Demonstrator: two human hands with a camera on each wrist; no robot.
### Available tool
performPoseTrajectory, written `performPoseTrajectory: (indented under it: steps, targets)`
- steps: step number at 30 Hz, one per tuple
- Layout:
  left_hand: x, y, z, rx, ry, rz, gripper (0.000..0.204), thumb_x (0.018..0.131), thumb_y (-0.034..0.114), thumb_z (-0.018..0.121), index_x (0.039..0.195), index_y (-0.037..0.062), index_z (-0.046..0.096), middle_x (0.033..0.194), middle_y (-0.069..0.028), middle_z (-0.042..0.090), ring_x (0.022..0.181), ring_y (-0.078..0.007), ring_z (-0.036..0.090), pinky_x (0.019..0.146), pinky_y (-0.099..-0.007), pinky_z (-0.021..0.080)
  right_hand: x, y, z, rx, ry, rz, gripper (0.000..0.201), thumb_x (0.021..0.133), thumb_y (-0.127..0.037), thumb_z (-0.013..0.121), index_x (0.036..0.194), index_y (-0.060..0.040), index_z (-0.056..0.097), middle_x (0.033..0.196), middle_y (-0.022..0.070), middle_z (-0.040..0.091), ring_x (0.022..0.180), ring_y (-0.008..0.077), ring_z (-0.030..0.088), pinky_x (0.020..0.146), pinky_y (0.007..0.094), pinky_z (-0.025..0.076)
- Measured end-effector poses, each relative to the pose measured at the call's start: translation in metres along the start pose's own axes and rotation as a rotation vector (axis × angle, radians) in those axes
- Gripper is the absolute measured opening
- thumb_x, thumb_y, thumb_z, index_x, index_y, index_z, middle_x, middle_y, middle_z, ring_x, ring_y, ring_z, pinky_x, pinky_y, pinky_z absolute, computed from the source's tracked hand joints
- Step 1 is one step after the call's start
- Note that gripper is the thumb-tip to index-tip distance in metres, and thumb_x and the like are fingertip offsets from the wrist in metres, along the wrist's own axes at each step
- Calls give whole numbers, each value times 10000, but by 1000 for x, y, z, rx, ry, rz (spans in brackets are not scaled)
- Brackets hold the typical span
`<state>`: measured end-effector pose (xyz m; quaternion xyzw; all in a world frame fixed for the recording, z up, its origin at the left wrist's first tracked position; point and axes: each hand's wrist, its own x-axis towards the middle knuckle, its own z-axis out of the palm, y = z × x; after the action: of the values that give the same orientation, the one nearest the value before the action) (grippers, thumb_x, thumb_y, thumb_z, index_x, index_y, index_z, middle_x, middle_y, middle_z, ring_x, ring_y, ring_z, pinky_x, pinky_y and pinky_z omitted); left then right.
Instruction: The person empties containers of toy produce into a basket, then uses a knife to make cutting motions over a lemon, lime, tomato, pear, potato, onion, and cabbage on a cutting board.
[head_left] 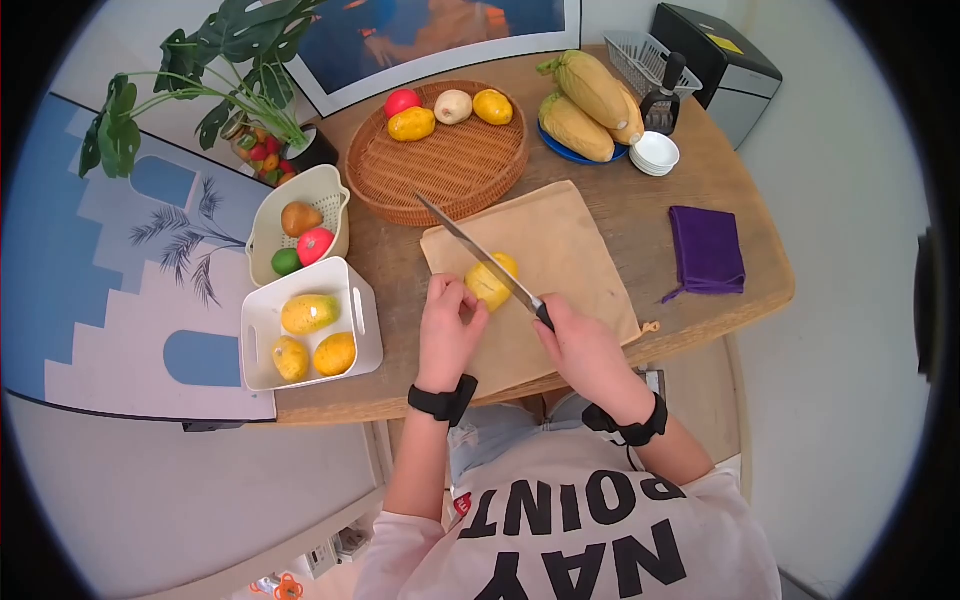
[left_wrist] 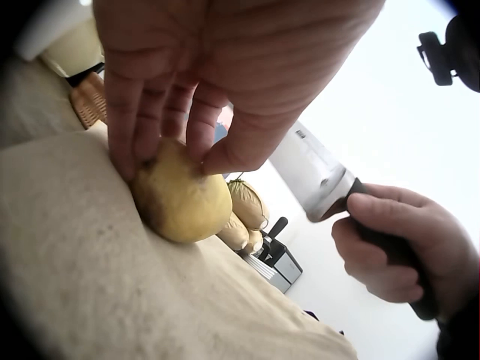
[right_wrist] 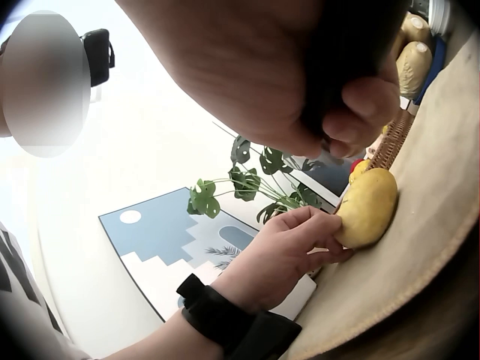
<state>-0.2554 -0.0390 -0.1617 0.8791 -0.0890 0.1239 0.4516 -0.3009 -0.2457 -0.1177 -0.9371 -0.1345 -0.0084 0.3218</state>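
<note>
A yellow mango (head_left: pixel 481 292) lies on the tan board (head_left: pixel 575 245). My left hand (head_left: pixel 447 335) pinches it between thumb and fingertips from the near left side. Dark blotches mark the mango's skin (left_wrist: pixel 184 202) in the left wrist view. In my right hand (head_left: pixel 590 355) is a kitchen knife (head_left: pixel 452 228), gripped by its black handle (left_wrist: pixel 390 251). The long blade crosses over the mango in the head view, pointing to the far left. In the left wrist view the blade is raised beside the mango, apart from it.
Left stand a white bin (head_left: pixel 368 325) of yellow fruit and a cream basket (head_left: pixel 262 235) with mixed fruit. Behind is a round wicker tray (head_left: pixel 430 180). Far right are a blue plate (head_left: pixel 560 150) with large tan produce, white bowls (head_left: pixel 655 153) and a purple cloth (head_left: pixel 706 250).
</note>
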Motion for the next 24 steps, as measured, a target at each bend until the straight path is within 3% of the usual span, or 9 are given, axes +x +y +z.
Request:
performPoseTrajectory:
  steps: [4, 10, 13, 16, 19, 24]
  targets:
    - [1, -4, 0, 24, 31, 56, 152, 817, -45, 697, 850, -16, 551, 1031, -122, 555, 839, -240, 604, 744, -320, 522, 2, 4, 0, -54, -76, 52, 201, 1008, -196, 587, 1074, -26, 501, 848, 193, 676, 737, 412, 673, 618, 513, 516]
    - [-1, 1, -2, -19, -4, -10, 154, 816, -35, 702, 851, -17, 553, 1038, -127, 554, 865, -253, 600, 766, -327, 520, -1, 7, 12, -15, 8, -23, 234, 998, -211, 614, 1149, -59, 521, 782, 213, 667, 764, 424, 672, 667, 526, 516]
    - [0, -1, -2, -17, 12, 18, 155, 821, -33, 701, 851, -17, 550, 1042, -126, 553, 867, -254, 600, 766, -329, 518, 1, 4, 6, -13, -91, 69, 232, 998, -215, 614, 1144, -58, 524, 799, 214, 668, 776, 421, 673, 665, 522, 517]
    - [-6, -5, -2, -3, 0, 1, 148, 828, -33, 700, 858, -18, 556, 1048, -124, 554, 872, -251, 605, 765, -325, 518, -2, -6, -1, 59, -71, 62, 232, 997, -217, 617, 1137, -55, 527, 808, 209, 670, 785, 423, 673, 663, 523, 515]
    - [-3, -2, -1, 1, 4, 5, 141, 833, -33, 700, 866, -18, 564, 1055, -125, 554, 876, -246, 611, 763, -317, 519, -2, 3, 9, -50, -46, -36, 201, 1002, -196, 596, 1072, -35, 499, 848, 187, 682, 765, 405, 680, 635, 510, 522]
    - [-8, -8, -2, -17, -10, -13, 141, 840, -24, 707, 879, -24, 571, 1065, -136, 552, 902, -267, 613, 783, -333, 521, -3, -4, 3, -4, -62, 12, 199, 1003, -195, 595, 1076, -37, 498, 847, 184, 683, 768, 399, 683, 640, 510, 523]
